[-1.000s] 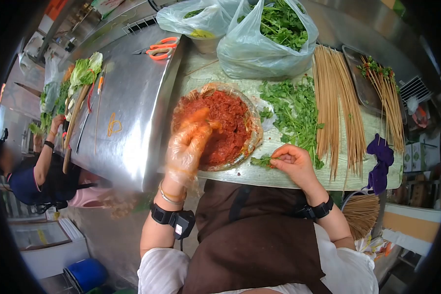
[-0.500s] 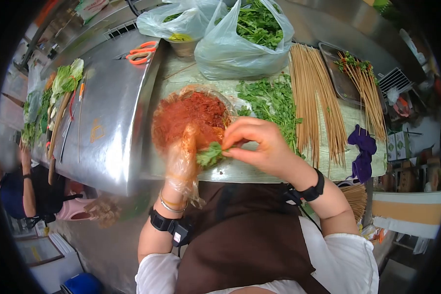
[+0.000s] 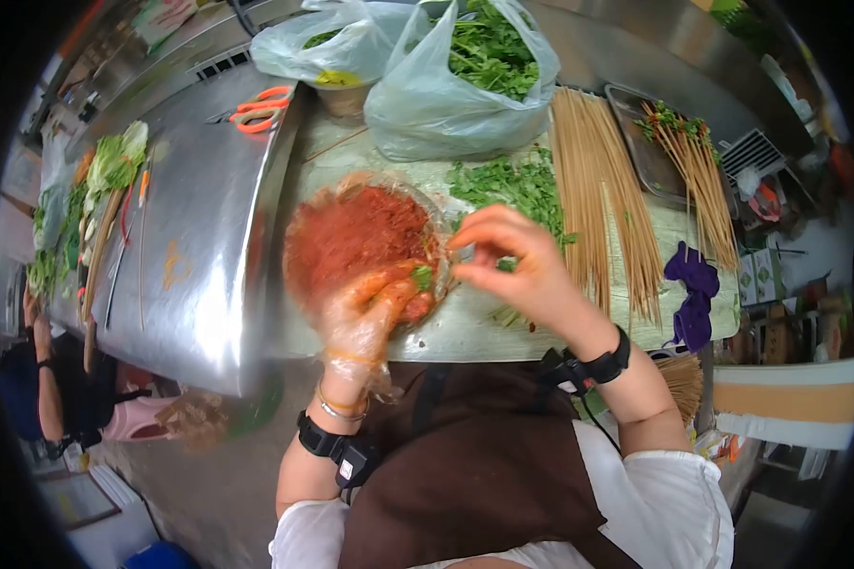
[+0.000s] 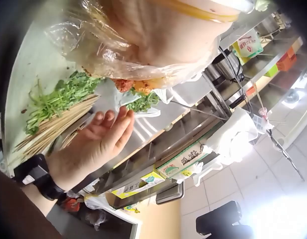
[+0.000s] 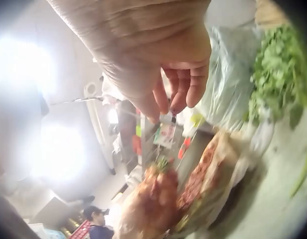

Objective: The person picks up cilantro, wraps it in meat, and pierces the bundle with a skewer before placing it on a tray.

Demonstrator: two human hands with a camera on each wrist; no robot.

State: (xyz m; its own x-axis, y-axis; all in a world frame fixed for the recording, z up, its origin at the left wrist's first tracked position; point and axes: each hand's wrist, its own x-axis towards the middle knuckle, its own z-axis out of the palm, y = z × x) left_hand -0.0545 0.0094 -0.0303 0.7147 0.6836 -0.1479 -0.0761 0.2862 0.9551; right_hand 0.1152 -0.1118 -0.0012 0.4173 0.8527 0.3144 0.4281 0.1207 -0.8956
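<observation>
My left hand (image 3: 361,313), in a clear plastic glove smeared red, is curled around a cilantro sprig (image 3: 421,277) at the near edge of a plastic-lined bowl (image 3: 442,228). Red minced-looking meat (image 3: 365,223) fills the bowl. In the right wrist view the sprig's green tip (image 5: 163,163) pokes out above the red-smeared glove (image 5: 148,204). My bare right hand (image 3: 517,266) hovers just right of the glove, fingers loosely bent and nothing visible between them. Loose cilantro (image 3: 512,185) lies on the table beyond it.
Wooden skewers (image 3: 603,199) lie right of the cilantro, beside a metal tray (image 3: 650,171) of loaded skewers. A plastic bag (image 3: 455,114) of greens stands behind the bowl. Orange-handled scissors (image 3: 259,112) rest on the steel counter (image 3: 199,218) at left. A purple cloth (image 3: 691,294) hangs at the right edge.
My right hand has brought a cilantro sprig from the table to the gloved left hand and let it go. The left fingers have curled round it. The head view has shifted right.
</observation>
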